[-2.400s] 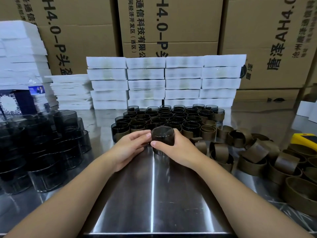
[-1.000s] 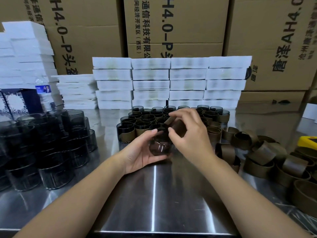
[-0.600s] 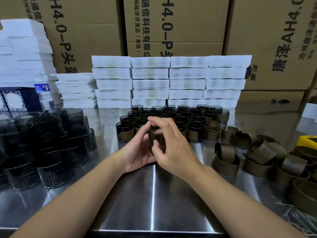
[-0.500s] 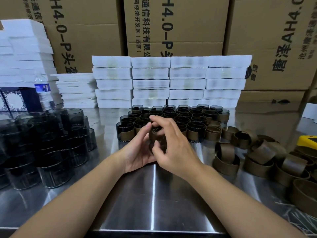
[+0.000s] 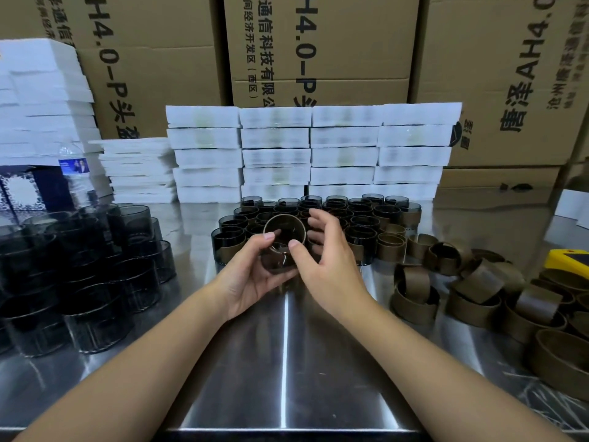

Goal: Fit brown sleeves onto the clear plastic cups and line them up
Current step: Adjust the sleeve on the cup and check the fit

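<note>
My left hand (image 5: 251, 277) grips a clear smoky plastic cup (image 5: 275, 261) just above the steel table, tilted with one end facing me. A brown sleeve (image 5: 284, 218) rings that end of the cup. My right hand (image 5: 325, 266) pinches the sleeve, thumb on its near rim and curled fingers along its right side. Right behind my hands, several cups wearing sleeves (image 5: 360, 218) stand in rows. Bare cups (image 5: 95, 266) are stacked at the left. Loose brown sleeves (image 5: 465, 282) lie in a heap at the right.
White flat boxes (image 5: 312, 154) are stacked behind the rows, with big cardboard cartons (image 5: 318, 49) behind them. A water bottle (image 5: 76, 173) stands at the far left and a yellow object (image 5: 570, 260) at the right edge. Bare steel table (image 5: 287, 362) lies in front of me.
My right hand has slid off the top of the cup to its right side, so the sleeve's round opening now shows. The cup stays in my left hand.
</note>
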`<action>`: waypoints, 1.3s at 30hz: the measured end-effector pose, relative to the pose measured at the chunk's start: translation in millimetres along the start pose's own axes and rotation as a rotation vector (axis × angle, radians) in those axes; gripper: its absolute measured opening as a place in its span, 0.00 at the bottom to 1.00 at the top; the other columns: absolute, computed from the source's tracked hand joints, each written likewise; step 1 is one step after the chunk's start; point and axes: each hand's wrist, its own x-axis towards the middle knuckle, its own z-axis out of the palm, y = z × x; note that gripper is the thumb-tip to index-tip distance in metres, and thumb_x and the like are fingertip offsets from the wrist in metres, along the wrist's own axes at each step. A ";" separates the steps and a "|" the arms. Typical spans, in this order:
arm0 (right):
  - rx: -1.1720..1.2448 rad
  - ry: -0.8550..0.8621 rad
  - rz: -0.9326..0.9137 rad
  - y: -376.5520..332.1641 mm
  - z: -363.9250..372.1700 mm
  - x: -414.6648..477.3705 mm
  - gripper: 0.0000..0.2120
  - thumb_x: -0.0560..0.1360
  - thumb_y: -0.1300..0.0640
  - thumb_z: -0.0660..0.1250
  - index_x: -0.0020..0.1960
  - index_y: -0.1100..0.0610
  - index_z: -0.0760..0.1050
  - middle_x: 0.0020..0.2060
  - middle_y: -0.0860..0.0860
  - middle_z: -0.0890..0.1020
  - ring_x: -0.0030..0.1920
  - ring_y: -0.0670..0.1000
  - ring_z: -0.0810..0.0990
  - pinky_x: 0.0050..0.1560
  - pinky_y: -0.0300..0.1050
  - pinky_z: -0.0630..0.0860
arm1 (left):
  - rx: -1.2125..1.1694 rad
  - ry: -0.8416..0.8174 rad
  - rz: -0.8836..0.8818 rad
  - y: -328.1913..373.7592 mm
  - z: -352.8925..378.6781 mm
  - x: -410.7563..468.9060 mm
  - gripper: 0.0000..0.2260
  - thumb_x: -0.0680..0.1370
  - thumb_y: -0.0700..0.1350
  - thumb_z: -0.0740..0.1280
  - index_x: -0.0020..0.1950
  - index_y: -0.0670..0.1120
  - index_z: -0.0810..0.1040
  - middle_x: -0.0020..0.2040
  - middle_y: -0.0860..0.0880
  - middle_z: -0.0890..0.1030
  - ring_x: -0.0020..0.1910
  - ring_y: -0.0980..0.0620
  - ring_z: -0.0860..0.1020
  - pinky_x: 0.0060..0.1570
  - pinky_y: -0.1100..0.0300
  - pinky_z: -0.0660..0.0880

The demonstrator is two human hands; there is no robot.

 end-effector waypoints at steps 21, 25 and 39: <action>0.191 -0.035 0.234 5.8 -4.4 11.7 0.10 0.78 0.61 0.61 0.55 0.49 0.66 0.53 0.53 0.80 0.54 0.52 0.79 0.60 0.55 0.74 | 0.289 0.003 0.120 4.5 -6.8 -1.9 0.28 0.63 0.44 0.71 0.64 0.47 0.77 0.62 0.39 0.79 0.58 0.41 0.80 0.48 0.54 0.79; 0.173 -0.024 0.247 8.5 -4.2 13.1 0.09 0.78 0.60 0.61 0.50 0.46 0.66 0.52 0.53 0.80 0.54 0.53 0.79 0.59 0.55 0.75 | 0.299 0.032 0.121 4.4 -5.3 -2.5 0.30 0.61 0.46 0.72 0.63 0.48 0.77 0.61 0.40 0.80 0.55 0.42 0.82 0.46 0.55 0.80; 0.362 -0.119 0.449 8.9 -12.5 16.6 0.11 0.77 0.44 0.63 0.51 0.51 0.74 0.49 0.50 0.81 0.47 0.47 0.81 0.54 0.48 0.77 | 0.211 0.012 0.030 6.8 -4.1 -4.3 0.12 0.67 0.47 0.71 0.49 0.51 0.86 0.51 0.42 0.84 0.46 0.46 0.84 0.42 0.55 0.81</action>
